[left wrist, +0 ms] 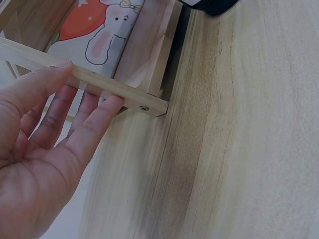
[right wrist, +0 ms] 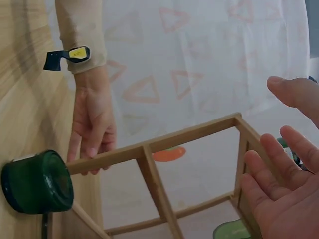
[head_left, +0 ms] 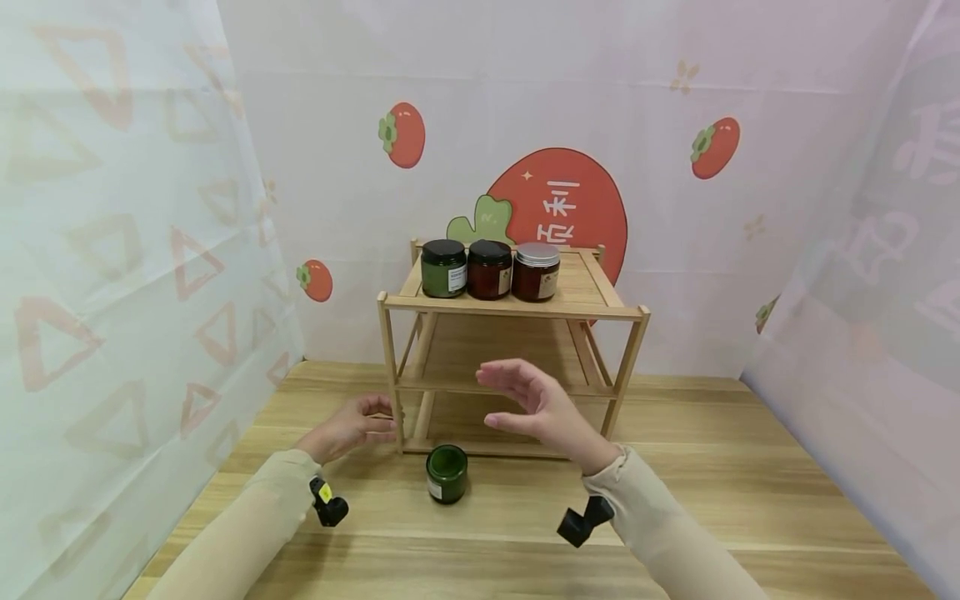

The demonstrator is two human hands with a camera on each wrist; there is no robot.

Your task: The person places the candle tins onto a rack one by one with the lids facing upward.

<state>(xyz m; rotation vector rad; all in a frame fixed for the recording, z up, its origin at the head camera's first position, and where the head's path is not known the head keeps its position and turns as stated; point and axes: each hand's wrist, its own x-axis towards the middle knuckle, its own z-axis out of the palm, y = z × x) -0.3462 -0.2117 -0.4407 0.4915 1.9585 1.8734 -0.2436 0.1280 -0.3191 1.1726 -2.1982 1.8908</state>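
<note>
A three-tier wooden rack (head_left: 510, 308) stands on the table. My left hand (head_left: 348, 429) is at its front left leg. In the left wrist view, the thumb and fingers (left wrist: 117, 102) lie lightly about that wooden leg (left wrist: 89, 77). In front of the middle tier my right hand (head_left: 543, 412) hovers with spread, relaxed fingers and nothing in them. Below it to the left, a green glass jar (head_left: 447, 473) stands on the table before the rack; no lid shows on its upper side. It also appears in the right wrist view, a green jar (right wrist: 37, 181).
Along the rack's top tier stand a green jar with a black lid (head_left: 444, 268), a brown jar with a black lid (head_left: 489, 271) and a brown jar with a silver lid (head_left: 536, 272). Printed cloth (head_left: 337, 167) hangs behind and at both sides of the table (head_left: 697, 492).
</note>
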